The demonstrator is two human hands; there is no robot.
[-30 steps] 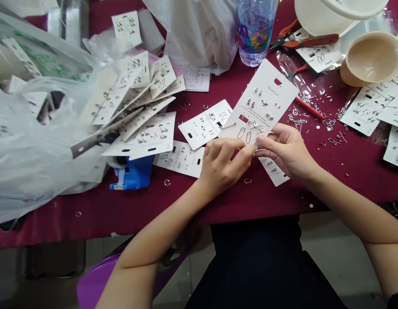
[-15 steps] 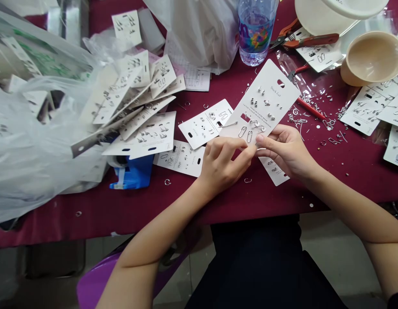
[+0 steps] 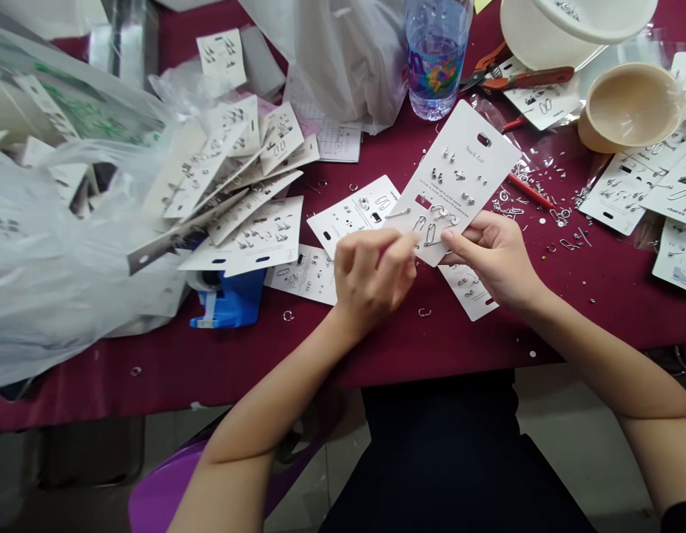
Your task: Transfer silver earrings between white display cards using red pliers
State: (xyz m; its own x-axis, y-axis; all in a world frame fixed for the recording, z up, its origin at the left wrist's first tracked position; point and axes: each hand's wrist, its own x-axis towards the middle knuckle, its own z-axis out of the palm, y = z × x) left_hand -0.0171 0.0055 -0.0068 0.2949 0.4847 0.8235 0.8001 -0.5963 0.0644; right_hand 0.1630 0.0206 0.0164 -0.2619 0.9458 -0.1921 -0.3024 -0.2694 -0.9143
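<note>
My right hand grips the lower right edge of a white earring card, thumb on its face. The card is tilted above the table and bears rows of small studs, hoops and paperclip-shaped earrings near its bottom. Beside the card's lower left edge, my left hand has its fingers curled together. Whatever its fingertips hold, if anything, is hidden or too small to name. Under and behind the hands lie more earring cards, one at the left and another below my right hand.
A heap of earring cards and plastic bags fill the left, with a blue tape dispenser beneath. A water bottle, orange-handled pliers, a beige cup and a white tub stand behind. Loose earring pieces lie right.
My left hand has drawn back a little to the left from the card's bottom edge, baring its lower corner. My right hand still holds the card in nearly the same place.
</note>
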